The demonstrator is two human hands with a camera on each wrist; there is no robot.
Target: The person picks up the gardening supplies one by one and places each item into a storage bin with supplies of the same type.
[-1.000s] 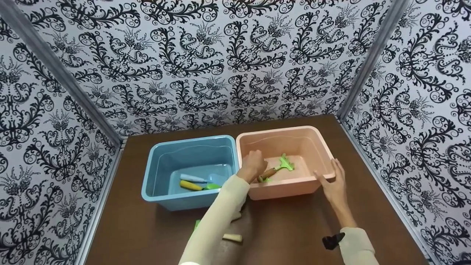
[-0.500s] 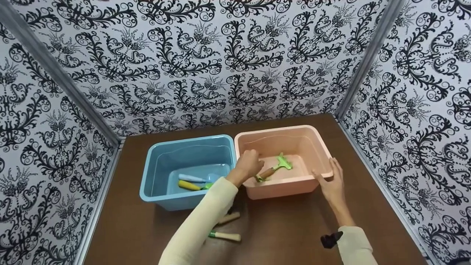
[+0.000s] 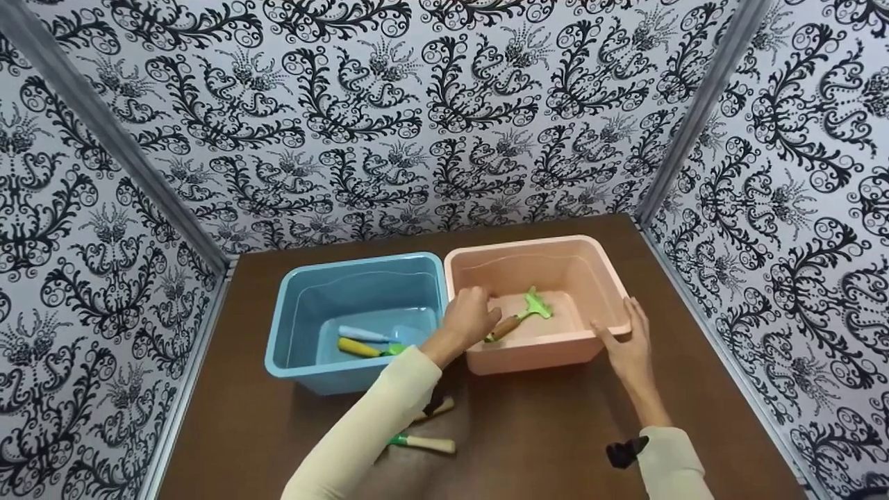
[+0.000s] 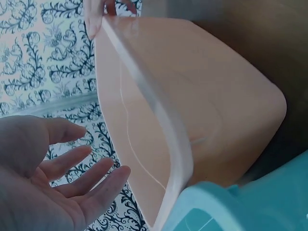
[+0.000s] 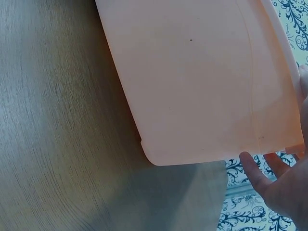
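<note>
My left hand (image 3: 469,318) hovers over the front left corner of the peach bin (image 3: 538,355). In the left wrist view its fingers are spread and loosely bent, with nothing in them. My right hand (image 3: 630,344) grips the bin's front right corner, thumb at the front rim and fingers along the right side. A small green hand rake (image 3: 537,304) with a brown handle (image 3: 505,327) lies inside that bin. By the handle's near end a bit of another green piece (image 3: 489,338) shows, mostly hidden by the left hand.
The blue bin (image 3: 278,333) stands against the peach one. Inside are a light blue tool (image 3: 362,335) and a yellow-handled green tool (image 3: 359,346). On the table (image 3: 528,430), partly under the left sleeve, lie a wooden handle with green collar (image 3: 429,444) and another wooden handle (image 3: 443,407).
My left hand has drawn back slightly leftward over the peach bin's edge. Its sleeve has swung left, uncovering more of the handles on the table. The right hand keeps its hold.
</note>
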